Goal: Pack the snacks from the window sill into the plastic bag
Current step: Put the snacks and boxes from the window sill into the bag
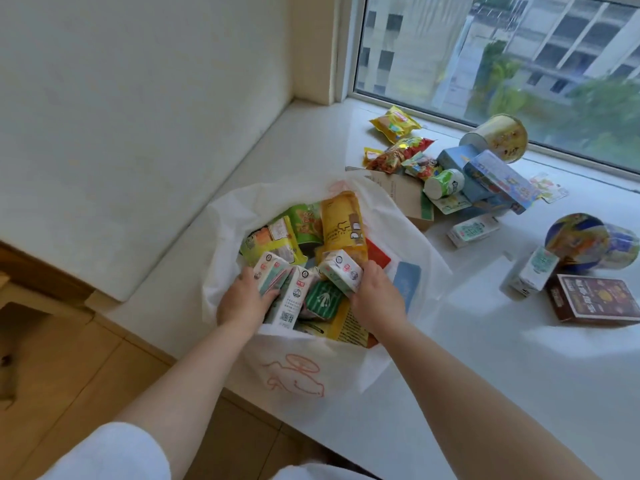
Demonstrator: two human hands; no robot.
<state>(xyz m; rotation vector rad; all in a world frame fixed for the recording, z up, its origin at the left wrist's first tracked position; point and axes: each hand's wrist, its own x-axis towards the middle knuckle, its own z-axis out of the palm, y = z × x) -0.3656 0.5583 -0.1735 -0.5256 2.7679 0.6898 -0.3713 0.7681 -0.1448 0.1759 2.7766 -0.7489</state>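
Note:
A white plastic bag [298,372] with a red drawing lies open on the white window sill [467,375], holding several snacks, among them a yellow pouch [341,220] and a green packet [304,220]. Inside the bag my left hand [242,299] grips a small white and green milk carton [268,275]. My right hand [375,292] holds another milk carton [341,271] over the bag's opening. A third carton [291,299] stands between my hands.
Loose snacks lie on the sill to the right: yellow chip bags [394,124], blue boxes [498,178], a green cup [443,183], two milk cartons [472,230], a noodle tub [498,136], a blue tub [585,242], a brown box [595,299]. The wood floor [69,358] is lower left.

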